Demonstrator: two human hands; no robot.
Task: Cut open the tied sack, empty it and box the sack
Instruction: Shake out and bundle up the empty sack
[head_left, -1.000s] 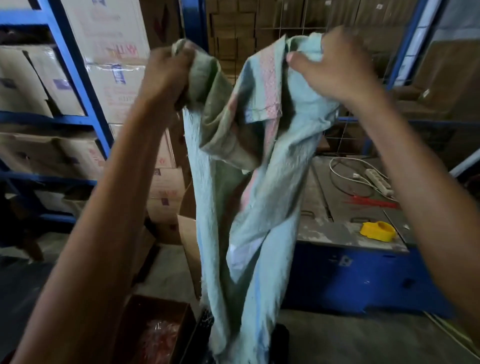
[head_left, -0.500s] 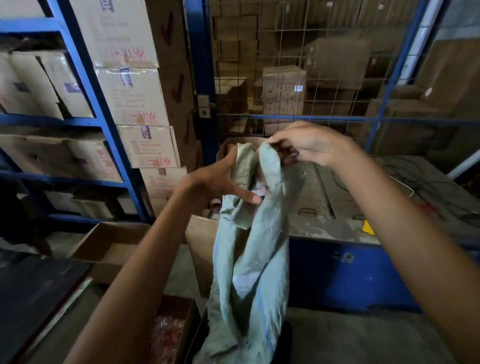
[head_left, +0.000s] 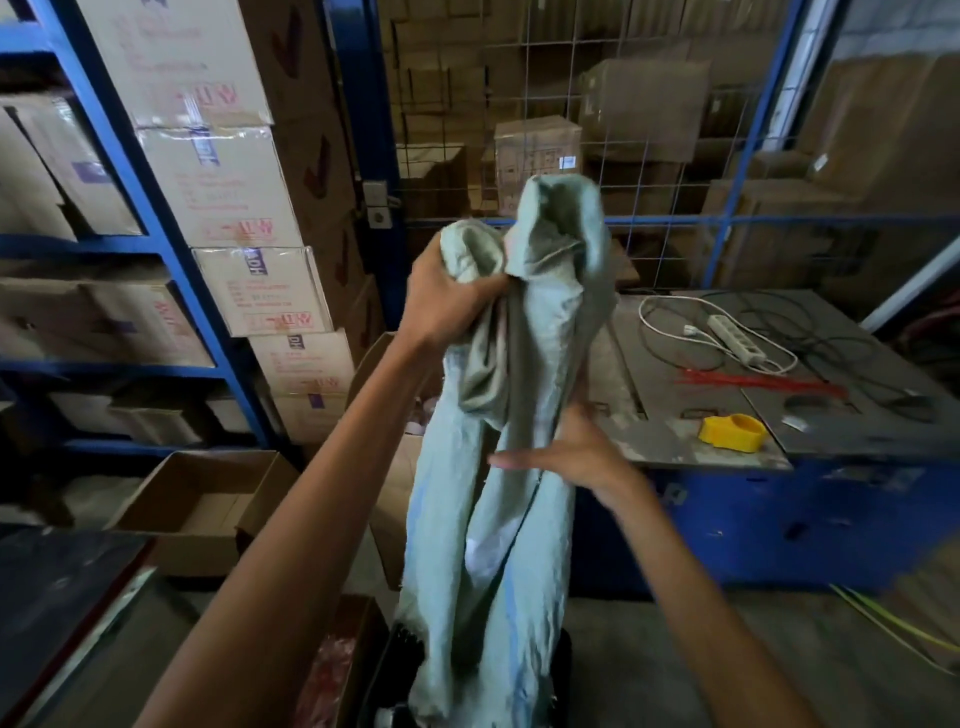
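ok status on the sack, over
Left hand grips the bunched top of the sack. Right hand flat against its middle, fingers straight. Sack hangs limp, not yet boxed. Open cardboard box on floor at left, path looks clear.

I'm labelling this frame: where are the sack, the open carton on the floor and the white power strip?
sack (head_left: 498, 545), head view, on its hanging lower cloth.
open carton (head_left: 176, 553), head view, on its front outer wall.
power strip (head_left: 736, 340), head view, on the middle of its body.
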